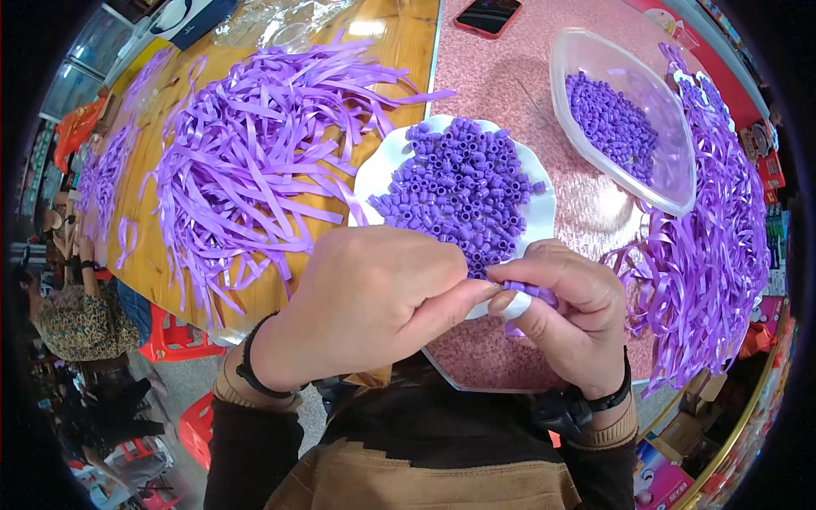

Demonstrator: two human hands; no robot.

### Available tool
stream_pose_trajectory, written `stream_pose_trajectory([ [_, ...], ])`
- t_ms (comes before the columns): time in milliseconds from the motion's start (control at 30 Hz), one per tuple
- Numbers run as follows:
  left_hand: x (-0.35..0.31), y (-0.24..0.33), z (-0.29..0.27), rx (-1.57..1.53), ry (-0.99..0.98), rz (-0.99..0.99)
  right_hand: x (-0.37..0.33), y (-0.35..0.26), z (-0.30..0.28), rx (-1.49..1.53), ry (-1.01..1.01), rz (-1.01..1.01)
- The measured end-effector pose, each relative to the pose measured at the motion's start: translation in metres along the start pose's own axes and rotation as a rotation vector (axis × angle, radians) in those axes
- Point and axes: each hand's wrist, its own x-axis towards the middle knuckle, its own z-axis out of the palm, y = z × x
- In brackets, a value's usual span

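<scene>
Both my hands meet over the near edge of a white scalloped plate (544, 202) heaped with small purple tube beads (467, 183). My left hand (374, 302) is closed in a pinch between thumb and forefinger; whatever lies in that pinch is hidden. Its fingertips reach those of my right hand (574, 314), whose thumb has a white wrap round it. Between the right thumb and fingers are a few purple beads (542, 294), partly covered. A short bit of purple ribbon (512, 329) shows below the right thumb.
Loose purple ribbons (246, 153) lie piled on the wooden table at left. A clear plastic tub (671, 183) with more beads and a mass of ribbons (710, 229) are at right. A phone (487, 15) lies at the back. Another person (89, 319) sits far left by red stools (174, 336).
</scene>
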Motion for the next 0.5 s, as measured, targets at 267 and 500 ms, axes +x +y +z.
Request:
stream_pose_trajectory([
  [267, -0.01, 0.009, -0.023, -0.267, -0.291, -0.26, 0.001, -0.001, 0.004, 0.026, -0.103, -0.203],
  [500, -0.026, 0.019, -0.029, -0.828, -0.491, -0.595, -0.005, -0.011, 0.009, -0.144, -0.166, -0.265],
])
